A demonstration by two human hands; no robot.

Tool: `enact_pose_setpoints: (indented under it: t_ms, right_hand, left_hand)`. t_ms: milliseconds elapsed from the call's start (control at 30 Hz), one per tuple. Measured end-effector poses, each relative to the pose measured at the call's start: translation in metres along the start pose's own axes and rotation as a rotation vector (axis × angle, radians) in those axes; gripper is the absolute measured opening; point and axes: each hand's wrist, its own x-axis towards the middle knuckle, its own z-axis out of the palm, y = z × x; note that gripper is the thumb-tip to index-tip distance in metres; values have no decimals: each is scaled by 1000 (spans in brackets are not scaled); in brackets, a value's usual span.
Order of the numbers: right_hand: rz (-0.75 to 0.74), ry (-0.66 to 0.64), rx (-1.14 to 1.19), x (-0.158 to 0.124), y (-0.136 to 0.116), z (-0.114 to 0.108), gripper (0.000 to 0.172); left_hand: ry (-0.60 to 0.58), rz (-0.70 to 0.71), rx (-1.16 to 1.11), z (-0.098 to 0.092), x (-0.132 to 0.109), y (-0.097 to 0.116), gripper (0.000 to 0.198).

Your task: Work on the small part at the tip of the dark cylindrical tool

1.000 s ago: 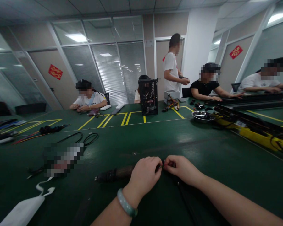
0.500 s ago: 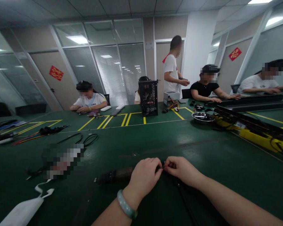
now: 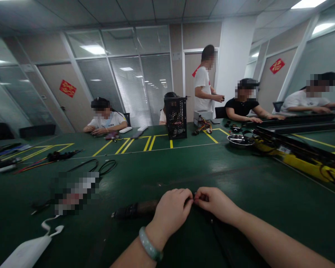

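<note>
Left hand (image 3: 171, 210) and right hand (image 3: 214, 204) both closed, pinching a small dark part (image 3: 194, 197) between them

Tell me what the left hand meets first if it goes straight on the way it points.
The left hand would first meet the small dark part pinched with the right hand; it is too small to identify.

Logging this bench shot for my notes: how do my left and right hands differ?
The left hand wears a pale green bangle, while the right hand has a bare wrist. The left hand sits beside a dark tubular bundle; the right hand above a black cable. Both pinch one small dark item.
</note>
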Motion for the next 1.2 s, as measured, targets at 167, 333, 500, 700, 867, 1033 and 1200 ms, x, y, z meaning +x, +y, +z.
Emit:
enact_pose_setpoints:
  t_ms: [167, 333, 500, 700, 867, 1033, 1200]
  right_hand:
    - [14, -10, -13, -1, -4, -2, 10]
    - [10, -2, -25, 0, -3, -1, 10]
    - [8, -10, -16, 0, -2, -1, 10]
    - [15, -8, -33, -1, -2, -1, 10]
    - [11, -7, -21, 0, -1, 0, 10]
    - [7, 6, -33, 2, 3, 2, 9]
    - [-2, 5, -23, 1, 1, 2, 10]
  left_hand:
    - [9, -5, -3, 3, -1, -2, 9]
    - [22, 17, -24, 5, 0, -4, 10]
    - [27, -21, -39, 4, 0, -3, 12]
    - [32, -30, -34, 4, -2, -3, 6]
    - [45, 23, -59, 6, -1, -5, 10]
    - [76, 60, -55, 7, 0, -6, 15]
    - [83, 39, -24, 5, -1, -2, 20]
